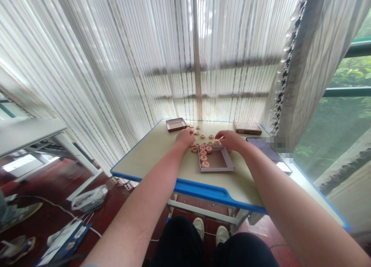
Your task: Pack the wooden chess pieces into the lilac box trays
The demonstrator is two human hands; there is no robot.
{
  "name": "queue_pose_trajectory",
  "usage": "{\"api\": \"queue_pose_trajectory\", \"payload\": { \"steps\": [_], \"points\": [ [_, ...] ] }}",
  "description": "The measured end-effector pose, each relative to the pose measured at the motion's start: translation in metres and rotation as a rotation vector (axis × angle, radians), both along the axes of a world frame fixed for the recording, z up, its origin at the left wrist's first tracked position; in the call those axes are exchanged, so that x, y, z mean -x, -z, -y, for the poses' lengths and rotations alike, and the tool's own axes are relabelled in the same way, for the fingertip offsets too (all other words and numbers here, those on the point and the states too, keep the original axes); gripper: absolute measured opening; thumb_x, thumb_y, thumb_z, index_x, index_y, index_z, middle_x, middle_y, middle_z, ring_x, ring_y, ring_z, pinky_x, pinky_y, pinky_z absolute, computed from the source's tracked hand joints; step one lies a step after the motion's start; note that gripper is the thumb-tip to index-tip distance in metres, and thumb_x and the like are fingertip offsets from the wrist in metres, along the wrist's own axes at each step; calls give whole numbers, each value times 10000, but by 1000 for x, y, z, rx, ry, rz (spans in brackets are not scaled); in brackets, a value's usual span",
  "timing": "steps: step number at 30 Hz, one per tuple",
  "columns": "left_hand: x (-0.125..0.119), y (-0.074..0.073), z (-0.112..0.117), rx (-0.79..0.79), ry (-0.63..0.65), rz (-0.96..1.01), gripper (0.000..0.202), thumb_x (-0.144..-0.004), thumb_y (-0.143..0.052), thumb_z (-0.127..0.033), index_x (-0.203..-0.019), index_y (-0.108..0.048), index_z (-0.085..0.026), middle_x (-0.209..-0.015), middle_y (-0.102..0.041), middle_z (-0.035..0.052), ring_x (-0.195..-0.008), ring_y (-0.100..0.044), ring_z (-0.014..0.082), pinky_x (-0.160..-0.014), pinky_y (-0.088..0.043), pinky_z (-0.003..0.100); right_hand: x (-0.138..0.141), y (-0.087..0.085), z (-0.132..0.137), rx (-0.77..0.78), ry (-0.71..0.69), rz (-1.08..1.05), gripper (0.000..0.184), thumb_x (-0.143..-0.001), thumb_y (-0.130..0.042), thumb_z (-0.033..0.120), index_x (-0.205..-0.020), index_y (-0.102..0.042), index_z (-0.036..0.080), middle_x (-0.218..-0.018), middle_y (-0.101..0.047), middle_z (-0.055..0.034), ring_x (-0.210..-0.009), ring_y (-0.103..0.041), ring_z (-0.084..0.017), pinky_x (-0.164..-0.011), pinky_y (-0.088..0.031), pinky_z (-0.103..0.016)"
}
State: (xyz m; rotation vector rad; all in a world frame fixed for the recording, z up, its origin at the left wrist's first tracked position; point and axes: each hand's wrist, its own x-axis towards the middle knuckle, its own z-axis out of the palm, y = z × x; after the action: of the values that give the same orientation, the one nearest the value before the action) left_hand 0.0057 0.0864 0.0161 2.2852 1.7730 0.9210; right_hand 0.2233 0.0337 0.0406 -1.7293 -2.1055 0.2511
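Round xiangqi pieces with carved characters lie on the pale table, several of them loose beyond an open shallow box (217,169). Inside that box, xiangqi pieces (203,158) with red characters line the left side and part of the far side. My left hand (185,137) is over the loose pieces left of the box, its fingers curled together; whatever they hold is hidden. Past the box's far right corner, my right hand (228,139) has its fingers bent and apart, close to a xiangqi piece (216,142).
A second shallow tray (176,124) sits at the table's far left. At the far right lies a flat box (247,126), with a phone-like dark device (268,153) nearer me. The table (145,155) has a blue rim. Curtains hang behind it.
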Motion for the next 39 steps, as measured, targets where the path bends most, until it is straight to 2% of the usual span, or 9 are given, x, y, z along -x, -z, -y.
{"api": "queue_pose_trajectory", "payload": {
  "steps": [4,8,12,16,24,29,32,36,39],
  "points": [
    [3,-6,4,15,2,13,206,-754,-520,-220,-877,-670,-152,-855,-687,95,-785,-615,196,-724,-458,297,-6,4,-5,-20,1,125,267,-721,-543,155,-923,-713,192,-943,-699,-80,-872,-620,-213,-756,-450,-283],
    [7,-17,17,-6,-5,-127,172,-718,-558,-255,-809,-681,-176,-819,-680,80,-782,-608,199,-718,-456,291,-6,4,-4,-62,6,165,238,-739,-567,244,-924,-713,212,-975,-692,-84,-899,-615,-226,-771,-452,-303],
    [11,-24,32,54,98,-276,171,-675,-568,-237,-782,-694,-193,-801,-677,58,-754,-605,192,-672,-451,271,-1,-1,1,-43,-61,158,219,-724,-564,244,-880,-716,225,-930,-696,-60,-839,-617,-203,-718,-449,-277],
    [13,-21,38,120,148,-336,179,-643,-585,-220,-788,-685,-190,-817,-676,52,-743,-603,187,-646,-450,259,3,-4,5,-3,-93,168,242,-717,-541,249,-886,-713,235,-898,-692,-49,-771,-612,-190,-649,-437,-269],
    [15,-16,35,114,193,-236,205,-684,-603,-306,-819,-683,-174,-824,-677,54,-743,-602,171,-665,-454,247,1,-6,7,-57,-33,197,289,-738,-500,321,-924,-706,238,-919,-692,-62,-800,-611,-202,-670,-430,-281],
    [20,-10,27,118,241,-176,330,-699,-603,-337,-986,-687,-197,-781,-683,32,-695,-598,154,-647,-447,237,3,-6,8,-68,19,196,280,-743,-512,362,-908,-709,251,-905,-697,-55,-782,-611,-199,-642,-424,-275],
    [21,-8,23,114,274,-190,299,-708,-600,-382,-918,-716,-203,-748,-680,40,-685,-596,167,-648,-444,251,4,-7,10,-78,17,189,274,-748,-519,361,-903,-711,243,-901,-698,-57,-764,-609,-185,-632,-420,-262],
    [20,-8,22,34,224,-193,239,-710,-603,-371,-801,-706,-175,-770,-668,57,-710,-594,176,-655,-446,262,4,-7,11,-107,18,173,254,-751,-528,337,-901,-707,235,-900,-695,-53,-775,-606,-183,-634,-420,-260],
    [15,-9,22,-79,240,-68,202,-722,-607,-317,-823,-674,-156,-857,-664,65,-722,-590,152,-673,-455,256,5,-6,9,-160,-29,122,248,-765,-531,325,-930,-693,237,-904,-687,-46,-796,-602,-179,-675,-429,-266]
  ]
}}
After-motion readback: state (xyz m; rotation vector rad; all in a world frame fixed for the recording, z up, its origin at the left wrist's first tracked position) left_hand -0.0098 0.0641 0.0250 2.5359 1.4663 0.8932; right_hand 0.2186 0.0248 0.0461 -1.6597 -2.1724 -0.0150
